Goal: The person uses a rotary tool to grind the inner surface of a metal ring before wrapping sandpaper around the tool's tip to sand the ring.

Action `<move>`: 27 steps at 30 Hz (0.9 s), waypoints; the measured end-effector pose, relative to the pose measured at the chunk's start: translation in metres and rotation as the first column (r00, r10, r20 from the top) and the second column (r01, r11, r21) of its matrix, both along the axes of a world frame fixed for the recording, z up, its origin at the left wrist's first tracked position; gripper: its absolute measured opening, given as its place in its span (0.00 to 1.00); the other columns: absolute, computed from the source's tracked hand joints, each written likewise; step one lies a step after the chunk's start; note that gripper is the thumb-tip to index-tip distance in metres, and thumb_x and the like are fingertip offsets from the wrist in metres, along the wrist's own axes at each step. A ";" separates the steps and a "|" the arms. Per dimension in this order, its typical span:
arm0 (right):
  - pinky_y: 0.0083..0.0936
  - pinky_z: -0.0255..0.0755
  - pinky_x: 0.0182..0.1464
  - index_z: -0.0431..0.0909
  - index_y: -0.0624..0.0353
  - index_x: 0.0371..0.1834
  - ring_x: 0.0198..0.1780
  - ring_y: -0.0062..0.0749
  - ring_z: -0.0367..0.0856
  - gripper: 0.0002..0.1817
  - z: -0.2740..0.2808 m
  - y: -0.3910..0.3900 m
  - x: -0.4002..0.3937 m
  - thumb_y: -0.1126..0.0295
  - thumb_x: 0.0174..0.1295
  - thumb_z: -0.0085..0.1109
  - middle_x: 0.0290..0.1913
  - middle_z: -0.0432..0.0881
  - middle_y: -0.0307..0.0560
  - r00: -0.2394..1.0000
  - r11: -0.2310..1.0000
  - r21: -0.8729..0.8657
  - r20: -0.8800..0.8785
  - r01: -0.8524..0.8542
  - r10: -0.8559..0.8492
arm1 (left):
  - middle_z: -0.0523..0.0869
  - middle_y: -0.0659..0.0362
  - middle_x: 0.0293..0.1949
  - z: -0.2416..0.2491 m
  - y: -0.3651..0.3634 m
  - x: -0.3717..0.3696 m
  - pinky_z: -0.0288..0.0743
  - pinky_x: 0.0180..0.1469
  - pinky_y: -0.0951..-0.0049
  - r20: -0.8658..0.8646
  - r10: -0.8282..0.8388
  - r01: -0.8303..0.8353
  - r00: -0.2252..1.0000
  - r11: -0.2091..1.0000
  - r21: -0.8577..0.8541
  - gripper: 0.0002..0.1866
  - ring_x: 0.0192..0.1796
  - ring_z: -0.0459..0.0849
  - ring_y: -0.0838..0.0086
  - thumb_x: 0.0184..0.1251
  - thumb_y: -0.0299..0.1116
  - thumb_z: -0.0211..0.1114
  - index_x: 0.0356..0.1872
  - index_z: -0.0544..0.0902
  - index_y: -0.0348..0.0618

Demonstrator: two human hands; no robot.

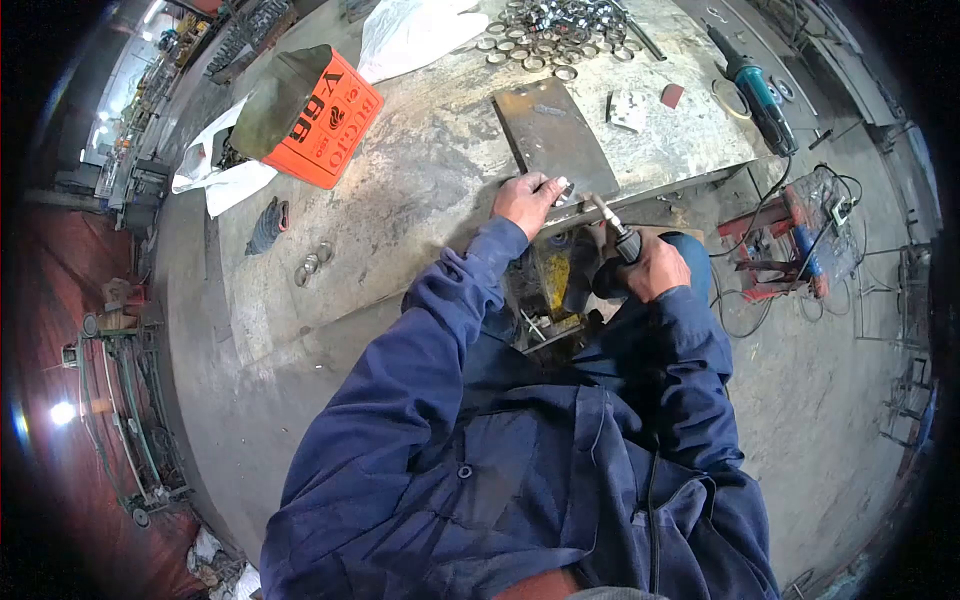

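My left hand (523, 205) pinches a small metal piece (565, 190) at the front edge of a dark steel plate (560, 140) lying on the workbench. To its right, my right hand (661, 268) is wrapped around a dark handheld rotary tool (627, 245). The tool's slim, pale tip points up and left, close to the metal piece and the bench edge. Most of the tool's body is hidden by my fingers and sleeve.
Many metal rings (565, 72) lie heaped at the back of the workbench (400, 190). An orange box (325, 125) and a grey glove (267, 228) are on the left. A green angle grinder (757, 95) rests at the right edge, near a red metal stand (785, 240) on the floor.
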State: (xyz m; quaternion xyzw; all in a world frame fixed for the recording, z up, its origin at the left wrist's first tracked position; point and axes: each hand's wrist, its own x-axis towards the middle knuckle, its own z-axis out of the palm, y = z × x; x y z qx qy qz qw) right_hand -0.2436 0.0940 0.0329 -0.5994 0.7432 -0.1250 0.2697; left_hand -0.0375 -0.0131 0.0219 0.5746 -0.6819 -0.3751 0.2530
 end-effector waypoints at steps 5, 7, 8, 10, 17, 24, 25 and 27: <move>0.43 0.72 0.46 0.76 0.57 0.42 0.46 0.55 0.79 0.20 0.005 0.003 -0.010 0.64 0.44 0.66 0.37 0.82 0.60 0.999 0.999 0.022 -0.012 0.038 -0.038 | 0.84 0.55 0.25 -0.001 -0.006 0.000 0.71 0.33 0.68 0.022 0.037 -0.038 0.999 0.999 0.011 0.21 0.27 0.79 0.73 0.65 0.51 0.59 0.33 0.84 0.41; 0.43 0.72 0.46 0.75 0.57 0.41 0.46 0.55 0.79 0.20 0.008 0.003 -0.008 0.64 0.44 0.65 0.38 0.82 0.61 1.000 1.000 0.008 -0.003 0.030 -0.030 | 0.84 0.55 0.27 0.001 -0.007 0.000 0.72 0.35 0.68 0.025 0.041 -0.042 0.999 0.998 0.047 0.21 0.28 0.79 0.72 0.65 0.51 0.59 0.34 0.84 0.41; 0.44 0.72 0.46 0.75 0.58 0.41 0.46 0.56 0.79 0.20 0.009 0.004 -0.007 0.64 0.44 0.65 0.38 0.81 0.61 1.000 1.000 -0.001 0.009 0.024 -0.024 | 0.85 0.56 0.27 0.001 -0.005 0.000 0.72 0.36 0.69 -0.061 0.042 -0.036 0.997 0.996 0.085 0.21 0.29 0.80 0.73 0.65 0.52 0.59 0.35 0.84 0.42; 0.44 0.72 0.46 0.75 0.58 0.42 0.46 0.56 0.78 0.20 0.001 0.002 -0.008 0.64 0.44 0.64 0.40 0.81 0.62 1.000 1.000 -0.005 -0.015 0.001 -0.001 | 0.86 0.59 0.30 0.002 -0.009 0.006 0.73 0.41 0.70 -0.088 0.115 -0.109 0.989 0.992 0.066 0.22 0.35 0.82 0.75 0.65 0.53 0.58 0.36 0.85 0.43; 0.45 0.71 0.46 0.76 0.59 0.43 0.46 0.57 0.78 0.23 0.008 0.003 0.000 0.63 0.42 0.66 0.39 0.81 0.62 0.999 0.995 -0.095 0.009 -0.036 0.037 | 0.85 0.48 0.36 0.107 -0.103 0.150 0.75 0.45 0.61 -0.001 0.482 -0.415 0.876 0.753 -0.511 0.20 0.41 0.83 0.55 0.62 0.49 0.59 0.41 0.83 0.43; 0.40 0.72 0.44 0.75 0.63 0.39 0.41 0.56 0.80 0.21 0.018 0.005 0.003 0.66 0.40 0.66 0.35 0.81 0.61 1.000 0.993 -0.113 -0.005 -0.027 0.026 | 0.86 0.54 0.36 0.157 -0.134 0.273 0.75 0.45 0.66 -0.050 0.641 -0.535 0.766 0.592 -0.603 0.17 0.40 0.83 0.64 0.65 0.46 0.59 0.39 0.82 0.43; 0.40 0.72 0.44 0.75 0.63 0.39 0.41 0.56 0.80 0.21 0.019 0.006 -0.002 0.66 0.40 0.66 0.35 0.81 0.61 0.999 0.991 -0.128 -0.014 -0.040 0.038 | 0.85 0.56 0.34 0.143 -0.125 0.267 0.74 0.45 0.68 -0.128 0.569 -0.526 0.813 0.622 -0.580 0.15 0.38 0.83 0.68 0.65 0.45 0.59 0.39 0.81 0.43; 0.36 0.72 0.43 0.75 0.65 0.38 0.36 0.48 0.80 0.20 0.024 -0.004 -0.015 0.70 0.40 0.65 0.31 0.80 0.57 0.972 0.954 -0.295 0.207 -0.047 0.111 | 0.83 0.63 0.31 0.125 -0.066 0.213 0.73 0.42 0.72 -0.308 0.292 -0.405 0.905 0.813 -0.419 0.10 0.36 0.79 0.80 0.64 0.39 0.63 0.36 0.80 0.44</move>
